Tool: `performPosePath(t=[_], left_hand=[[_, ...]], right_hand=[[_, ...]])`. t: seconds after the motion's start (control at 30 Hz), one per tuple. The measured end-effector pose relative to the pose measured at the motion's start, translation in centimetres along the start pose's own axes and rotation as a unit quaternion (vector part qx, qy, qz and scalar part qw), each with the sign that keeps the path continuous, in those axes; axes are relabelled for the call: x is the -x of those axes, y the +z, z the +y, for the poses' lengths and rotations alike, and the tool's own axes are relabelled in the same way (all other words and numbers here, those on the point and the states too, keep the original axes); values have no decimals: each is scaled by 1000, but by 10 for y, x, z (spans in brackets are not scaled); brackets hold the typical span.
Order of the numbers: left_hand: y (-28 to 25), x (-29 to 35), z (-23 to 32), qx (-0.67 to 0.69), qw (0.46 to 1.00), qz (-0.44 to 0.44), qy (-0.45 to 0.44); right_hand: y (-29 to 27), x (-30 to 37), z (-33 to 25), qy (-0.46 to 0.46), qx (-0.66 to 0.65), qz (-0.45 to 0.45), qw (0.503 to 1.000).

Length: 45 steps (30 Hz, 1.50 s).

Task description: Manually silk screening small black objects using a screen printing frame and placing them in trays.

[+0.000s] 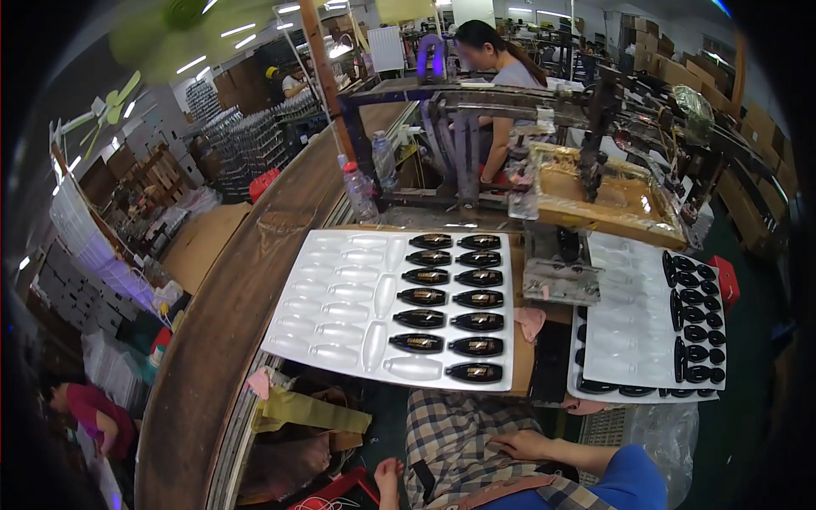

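Bottles [477, 298], dark and glossy with gold labels, lie in two columns on the right side of a white moulded tray [340, 306] at the frame's centre, well above both hands. The right hand [520, 444] rests flat and empty on a checked lap at lower centre. The left hand [389, 473] hangs loosely beside the knee, holding nothing. A second white tray [629, 331] at right carries rows of black caps [699, 319] along its edge. Clear plastic bottles [360, 192] stand at upper centre. Brown cartons [659, 42] stack at upper right. The tray's lower black items are partly hidden.
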<state>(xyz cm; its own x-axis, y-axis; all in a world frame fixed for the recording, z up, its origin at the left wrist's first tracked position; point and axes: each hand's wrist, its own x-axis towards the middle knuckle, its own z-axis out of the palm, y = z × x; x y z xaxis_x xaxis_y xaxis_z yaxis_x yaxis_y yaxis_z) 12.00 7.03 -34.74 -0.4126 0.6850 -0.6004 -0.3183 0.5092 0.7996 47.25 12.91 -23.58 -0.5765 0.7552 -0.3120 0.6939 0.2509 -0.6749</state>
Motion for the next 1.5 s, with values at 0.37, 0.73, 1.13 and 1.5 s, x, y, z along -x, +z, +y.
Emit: performPosePath(t=[0.37, 0.73, 1.13, 1.5], left_hand=[[130, 23, 65, -513, 739, -256, 353], [194, 103, 212, -483, 634, -510, 323], [168, 211, 380, -56, 642, -704, 299], [74, 171, 366, -12, 645, -676, 356]], right_hand=[[-12, 51, 9, 127, -62, 150, 978], [-7, 44, 0, 167, -69, 236, 955], [-15, 26, -16, 102, 12, 185, 977], [6, -6, -14, -1, 89, 97, 991]])
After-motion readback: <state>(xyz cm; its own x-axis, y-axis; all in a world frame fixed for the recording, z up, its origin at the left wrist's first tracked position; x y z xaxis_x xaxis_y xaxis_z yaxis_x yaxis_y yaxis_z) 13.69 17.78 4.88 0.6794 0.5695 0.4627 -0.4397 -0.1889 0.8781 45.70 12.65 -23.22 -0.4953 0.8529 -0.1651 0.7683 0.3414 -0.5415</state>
